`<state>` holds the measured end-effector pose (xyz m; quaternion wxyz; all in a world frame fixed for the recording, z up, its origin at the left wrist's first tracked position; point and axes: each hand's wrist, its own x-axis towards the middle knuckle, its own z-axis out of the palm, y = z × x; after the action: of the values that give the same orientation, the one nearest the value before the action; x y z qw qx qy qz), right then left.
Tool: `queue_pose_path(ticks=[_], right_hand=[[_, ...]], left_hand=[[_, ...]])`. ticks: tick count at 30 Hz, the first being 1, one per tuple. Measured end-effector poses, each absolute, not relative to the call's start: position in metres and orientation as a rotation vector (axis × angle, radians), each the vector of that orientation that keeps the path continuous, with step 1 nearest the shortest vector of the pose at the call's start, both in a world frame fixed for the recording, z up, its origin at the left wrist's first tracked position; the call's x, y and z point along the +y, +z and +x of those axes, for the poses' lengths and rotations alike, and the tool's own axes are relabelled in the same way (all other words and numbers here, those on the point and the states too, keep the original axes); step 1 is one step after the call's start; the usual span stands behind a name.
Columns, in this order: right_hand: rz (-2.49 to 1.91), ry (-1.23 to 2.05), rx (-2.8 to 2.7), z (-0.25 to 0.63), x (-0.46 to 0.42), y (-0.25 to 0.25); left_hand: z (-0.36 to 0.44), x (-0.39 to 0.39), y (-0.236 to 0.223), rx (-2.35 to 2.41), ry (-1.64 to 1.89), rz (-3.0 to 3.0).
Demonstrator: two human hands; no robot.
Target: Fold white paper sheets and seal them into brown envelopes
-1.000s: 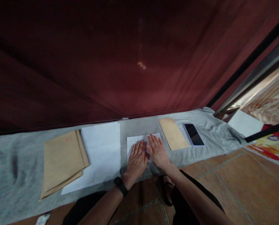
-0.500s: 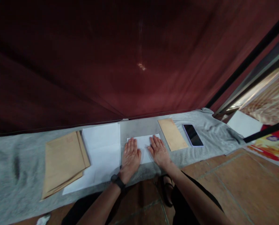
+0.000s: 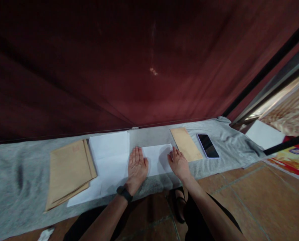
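A folded white sheet of paper (image 3: pixel 154 159) lies flat on the grey cloth between my hands. My left hand (image 3: pixel 136 169) rests palm down over its left end, fingers stretched out and held side by side. At the sheet's right edge, my right hand (image 3: pixel 180 165) has its fingers loosely bent and the thumb apart from them. A shadow falls on the paper beside it; whether its fingertips touch the edge is hard to tell. Just beyond that hand lies a single brown envelope (image 3: pixel 187 144).
A smartphone (image 3: pixel 208 146) lies right of the envelope. On the left, several brown envelopes (image 3: pixel 69 169) overlap large white sheets (image 3: pixel 111 157). The grey cloth (image 3: pixel 226 142) runs along a dark red curtain (image 3: pixel 149 97). A colourful printed box (image 3: pixel 292 155) stands at the right, behind a black bar.
My right hand has moved right, off the middle of the folded sheet to its right edge, and its fingers have bent. My left hand has shifted slightly left, still flat.
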<state>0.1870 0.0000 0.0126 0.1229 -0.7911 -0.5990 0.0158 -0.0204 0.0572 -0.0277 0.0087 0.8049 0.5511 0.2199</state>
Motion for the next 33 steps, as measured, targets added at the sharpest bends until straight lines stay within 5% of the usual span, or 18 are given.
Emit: queue_pose_path(ticks=[7,16,25,33], right_hand=[[-2.47,0.228,-1.604,0.192,0.0,0.03],[-2.09,0.484,-1.47,0.215,0.012,0.02],[-1.382,-0.155,-1.537,0.21,-0.006,0.073],[-0.983,-0.175,-2.321,0.165,-0.045,0.074]], left_hand=[[-0.02,0.058,-0.03,1.697,0.779,2.473],[-0.02,0.062,-0.023,1.674,0.739,2.306],[-0.037,0.086,0.029,1.365,1.219,1.879],[-0.059,0.099,0.044,1.287,1.261,1.711]])
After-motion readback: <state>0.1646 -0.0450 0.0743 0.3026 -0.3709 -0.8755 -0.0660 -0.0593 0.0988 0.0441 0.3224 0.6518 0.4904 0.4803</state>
